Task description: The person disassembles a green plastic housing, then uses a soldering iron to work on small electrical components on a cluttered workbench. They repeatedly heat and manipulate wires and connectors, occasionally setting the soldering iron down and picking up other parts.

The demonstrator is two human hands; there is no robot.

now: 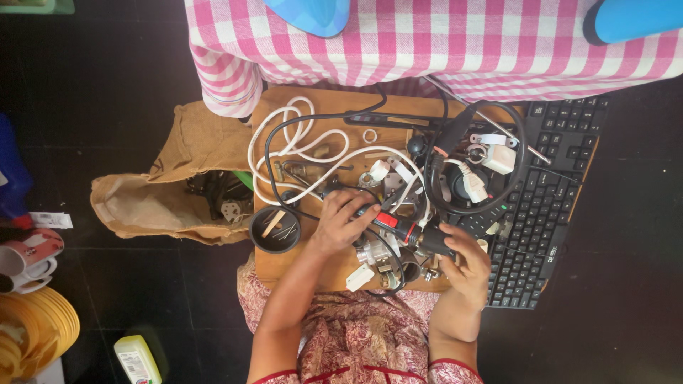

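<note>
My left hand (pixel 343 219) grips the red-and-black handle of a tool (pixel 398 227) that lies across a wooden board (pixel 284 274) on my lap. The other, dark end of that same tool is held by my right hand (pixel 466 262) near the board's front right corner. Around the hands lie tangled white cables (pixel 299 146), black cables (pixel 516 142), white plugs (pixel 498 158) and small metal parts. A small black round dish (pixel 274 229) with thin metal pieces sits just left of my left hand.
A black keyboard (pixel 551 206) lies on the board's right side. A brown burlap bag (pixel 167 192) holding dark parts sits to the left. Another person in pink checked cloth (pixel 441 50) sits opposite. Cups (pixel 28 257) and a yellow bottle (pixel 139 361) stand on the dark floor at left.
</note>
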